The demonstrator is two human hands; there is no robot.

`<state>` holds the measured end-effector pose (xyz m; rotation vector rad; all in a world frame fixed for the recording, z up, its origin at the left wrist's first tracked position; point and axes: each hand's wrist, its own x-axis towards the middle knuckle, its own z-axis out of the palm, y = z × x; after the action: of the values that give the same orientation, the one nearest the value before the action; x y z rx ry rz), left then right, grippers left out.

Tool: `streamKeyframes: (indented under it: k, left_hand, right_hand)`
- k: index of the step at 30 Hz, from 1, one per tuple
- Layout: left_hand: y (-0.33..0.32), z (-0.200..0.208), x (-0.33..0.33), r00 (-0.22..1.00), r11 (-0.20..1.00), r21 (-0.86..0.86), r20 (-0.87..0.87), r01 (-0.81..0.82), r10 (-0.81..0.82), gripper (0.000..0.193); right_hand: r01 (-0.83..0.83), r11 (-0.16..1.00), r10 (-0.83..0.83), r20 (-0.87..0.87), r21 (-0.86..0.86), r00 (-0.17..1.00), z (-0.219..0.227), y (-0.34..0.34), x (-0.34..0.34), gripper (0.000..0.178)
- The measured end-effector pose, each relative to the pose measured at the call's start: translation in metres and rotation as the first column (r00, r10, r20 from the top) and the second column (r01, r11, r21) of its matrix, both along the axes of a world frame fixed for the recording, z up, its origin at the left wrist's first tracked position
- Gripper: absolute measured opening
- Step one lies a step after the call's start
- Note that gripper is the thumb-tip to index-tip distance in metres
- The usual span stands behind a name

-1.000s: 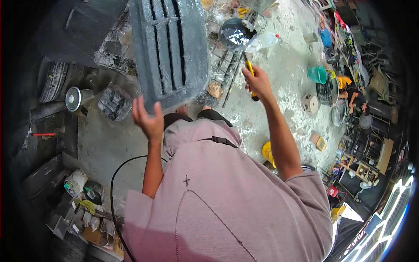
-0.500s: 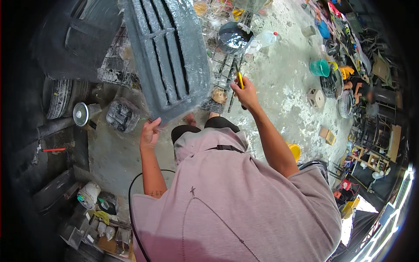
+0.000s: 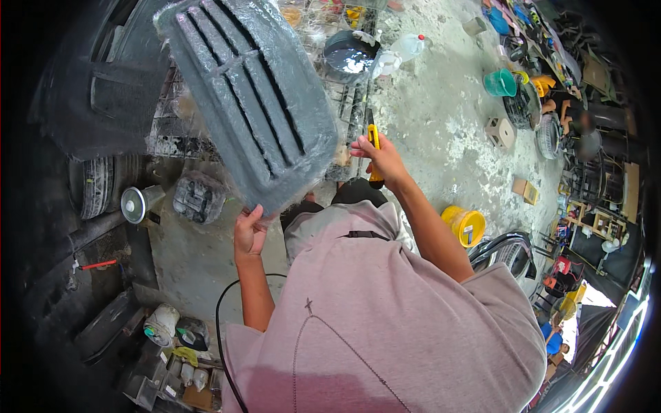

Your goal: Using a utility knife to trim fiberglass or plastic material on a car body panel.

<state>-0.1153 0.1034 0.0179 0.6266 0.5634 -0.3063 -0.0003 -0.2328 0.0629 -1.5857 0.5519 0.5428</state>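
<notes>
A grey molded panel (image 3: pixel 299 93) with long dark slots and rough, glossy edges tilts across the upper middle. My left hand (image 3: pixel 250 233) is closed on its near lower corner, thumb on top. In my right hand (image 3: pixel 387 162) is a yellow and black utility knife (image 3: pixel 373 138), its blade end pointing away from me. The knife is just right of the panel's right edge, apart from it. The panel's far end reaches over a wire mesh rack (image 3: pixel 162 144), which it partly hides.
A dark basin (image 3: pixel 330 65) of shiny liquid and a clear jug (image 3: pixel 411 47) stand beyond my right hand. To the right are a yellow bucket (image 3: pixel 465 227), a green bucket (image 3: pixel 500 83) and tyres (image 3: pixel 547 136). A plastic-wrapped block (image 3: pixel 198 197) lies at left.
The panel's near end has shifted slightly right and down in the picture, with my left hand still on its corner. The knife is now more upright; the whole view has shifted a little.
</notes>
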Motion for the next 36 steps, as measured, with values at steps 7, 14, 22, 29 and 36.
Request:
streamKeyframes:
  k: [7,14,22,29,36]
  left_hand:
    - [-0.047,0.01,0.008,0.999,1.0,-0.001,-0.032,0.022,-0.022,0.041]
    - [-0.118,0.001,0.018,0.998,0.998,-0.059,-0.052,-0.029,0.026,0.041]
    - [-0.125,-0.022,0.025,0.964,0.957,0.274,-0.264,0.093,-0.019,0.033]
    - [-0.132,-0.015,0.023,0.945,0.383,0.91,-0.254,0.16,0.207,0.057]
    - [-0.195,-0.007,0.076,0.873,-0.353,0.898,0.063,-0.261,-0.484,0.092]
  right_hand:
    - [0.043,0.972,-0.025,-0.081,0.23,0.996,0.01,-0.022,0.012,0.032]
    - [0.135,0.922,-0.1,-0.112,0.363,0.989,0.001,-0.074,0.043,0.026]
    - [0.026,0.949,0.019,-0.14,0.313,0.99,-0.018,-0.092,0.057,0.029]
    - [-0.374,0.895,0.408,0.108,-0.243,0.906,0.019,-0.099,0.07,0.03]
    - [-0.611,0.537,0.74,-0.022,-0.581,0.672,0.008,-0.081,0.082,0.022]
